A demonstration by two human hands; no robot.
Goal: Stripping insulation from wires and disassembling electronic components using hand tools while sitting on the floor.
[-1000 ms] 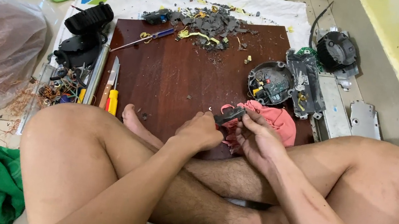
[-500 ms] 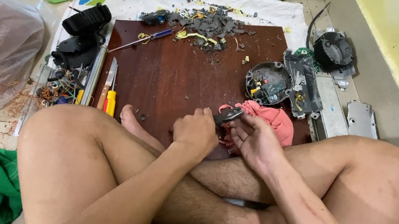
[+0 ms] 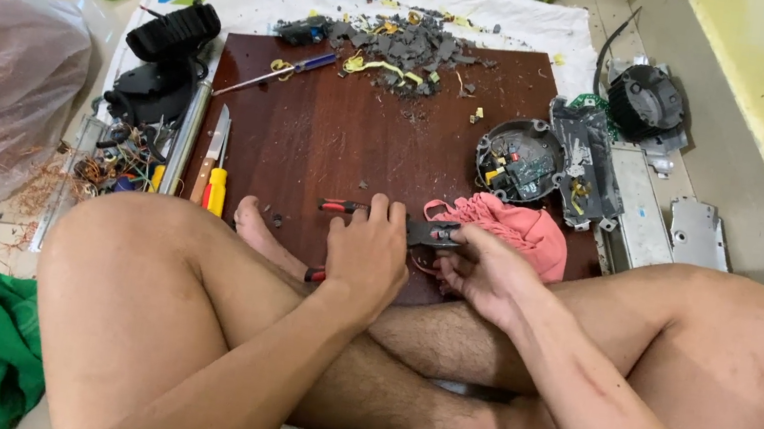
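At the top centre of the frame a white printed sheet [image 3: 526,17] with blue and red marks lies under the dark wooden board [image 3: 353,132]. Low in the centre, the left hand [image 3: 368,260] is closed around red-handled pliers [image 3: 340,207]. The right hand [image 3: 482,275] pinches a small dark part [image 3: 429,233], just beside a pink cloth [image 3: 518,230].

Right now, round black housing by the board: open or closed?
Open: the round black housing lies coverless, its wiring and circuit board exposed.
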